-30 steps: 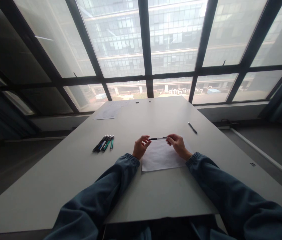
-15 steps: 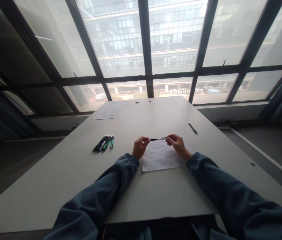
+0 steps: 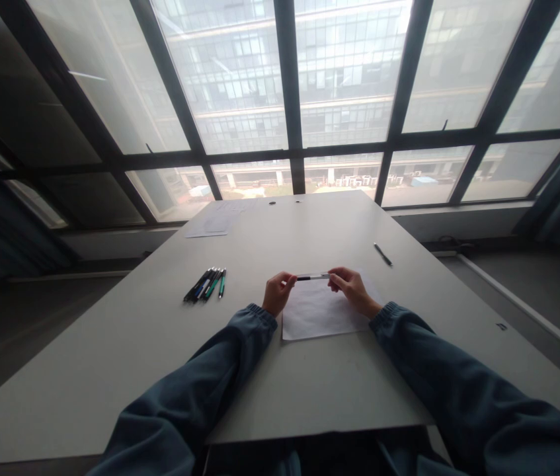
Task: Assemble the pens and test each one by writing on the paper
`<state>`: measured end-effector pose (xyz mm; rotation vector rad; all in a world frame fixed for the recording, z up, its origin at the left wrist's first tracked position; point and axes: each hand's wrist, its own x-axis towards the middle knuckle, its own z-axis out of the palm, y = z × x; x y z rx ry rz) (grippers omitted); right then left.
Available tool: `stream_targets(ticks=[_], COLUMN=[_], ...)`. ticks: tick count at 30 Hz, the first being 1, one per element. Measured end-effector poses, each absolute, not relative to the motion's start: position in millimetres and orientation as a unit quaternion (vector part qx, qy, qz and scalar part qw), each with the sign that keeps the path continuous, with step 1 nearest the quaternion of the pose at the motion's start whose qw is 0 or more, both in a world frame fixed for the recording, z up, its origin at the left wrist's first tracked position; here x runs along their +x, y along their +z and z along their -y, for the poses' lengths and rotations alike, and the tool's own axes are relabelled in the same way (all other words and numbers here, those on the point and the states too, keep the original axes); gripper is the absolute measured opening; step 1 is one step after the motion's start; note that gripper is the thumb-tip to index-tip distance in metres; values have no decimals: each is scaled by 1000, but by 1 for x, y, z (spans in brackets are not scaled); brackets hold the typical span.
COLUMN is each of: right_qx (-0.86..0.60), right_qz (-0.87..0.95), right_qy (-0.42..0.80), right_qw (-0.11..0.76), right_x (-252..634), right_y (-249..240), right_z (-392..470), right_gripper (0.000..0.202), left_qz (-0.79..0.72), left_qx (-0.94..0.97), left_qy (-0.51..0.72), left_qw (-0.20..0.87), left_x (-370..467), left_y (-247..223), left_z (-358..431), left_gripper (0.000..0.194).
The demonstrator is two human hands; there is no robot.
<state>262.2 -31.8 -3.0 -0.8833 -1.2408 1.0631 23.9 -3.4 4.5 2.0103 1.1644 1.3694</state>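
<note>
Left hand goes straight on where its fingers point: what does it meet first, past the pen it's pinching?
Likely the right hand, at the other end of the pen, in line with the left hand. The paper looks to lie below that line, but depth is unclear.

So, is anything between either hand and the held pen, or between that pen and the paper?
Nothing visible. The left hand and right hand pinch the held pen near opposite ends, and no object shows between it and the paper. The group of pens and the loose pen lie off to the sides.
</note>
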Motion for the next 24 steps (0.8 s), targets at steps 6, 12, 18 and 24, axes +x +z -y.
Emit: stream_targets(ticks=[6, 12, 18, 24], right_qx=[-374, -396, -394, -397], right_qz=[533, 525, 528, 542], right_qy=[462, 456, 456, 443], right_qw=[602, 600, 599, 594], right_x=[263, 262, 261, 261], right_y=[-6, -5, -4, -1], right_z=[30, 31, 31, 33], right_gripper=[38, 39, 40, 39], left_qz=[-419, -412, -417, -422], left_qx=[729, 735, 735, 736], left_qy=[493, 491, 488, 481], left_qw=[223, 222, 219, 221], left_x=[24, 24, 24, 23], left_y=[6, 5, 7, 5], left_z=[4, 4, 6, 5], left_gripper=[42, 45, 49, 53])
